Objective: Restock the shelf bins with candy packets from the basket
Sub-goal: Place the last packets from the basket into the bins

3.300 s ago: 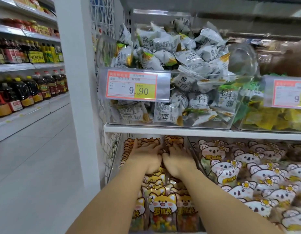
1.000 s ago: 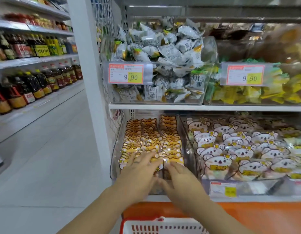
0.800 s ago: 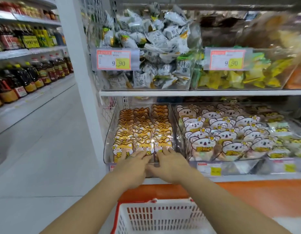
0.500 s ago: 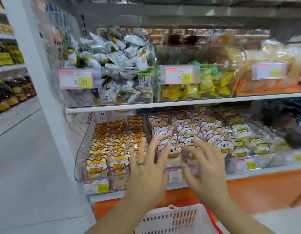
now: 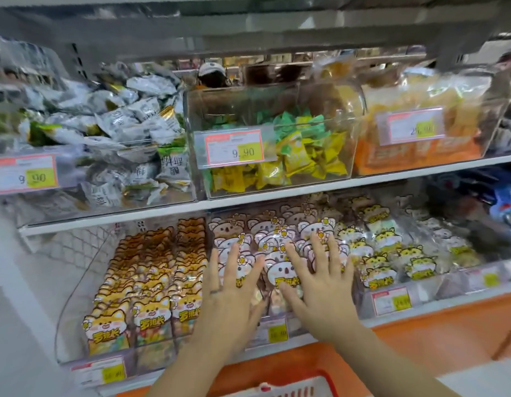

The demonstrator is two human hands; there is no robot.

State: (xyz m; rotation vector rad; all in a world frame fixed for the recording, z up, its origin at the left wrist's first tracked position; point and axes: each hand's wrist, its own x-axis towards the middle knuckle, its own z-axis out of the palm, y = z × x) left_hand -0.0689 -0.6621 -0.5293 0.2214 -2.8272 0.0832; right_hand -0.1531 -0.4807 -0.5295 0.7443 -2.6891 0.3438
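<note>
1. Reaching into the middle bin on the lower shelf, the person is laying both hands on the shiny white bear-face candy packets (image 5: 280, 275).
2. The left hand (image 5: 231, 299) is lying flat with its fingers spread wide. It is holding nothing. Its fingertips look like they are touching the bear packets.
3. The right hand (image 5: 320, 293) is doing the same thing just beside it, at the 3 o'clock side. Its fingers are wide and flat too, and it is holding nothing.
4. The red and white plastic basket (image 5: 294, 385) is sitting at 6 o'clock, right under the arms. Only its rim is showing, so I cannot tell what is inside it.
5. The orange fox-face candy packets (image 5: 151, 308) are standing in neat rows at 9 o'clock from the hands. The yellow tiger-face candy packets (image 5: 377, 270) are lying at 3 o'clock. The little yellow and green wrapped sweets (image 5: 300, 156) are sitting in a clear box at 12 o'clock, one shelf up.
6. I think the person is patting and pushing the bear packets to tidy them or make room.
7. The next move is probably going down to the basket at 6 o'clock. The hands will need to close on a matching packet, lift it, and stand it in a gap without knocking the rows over.
</note>
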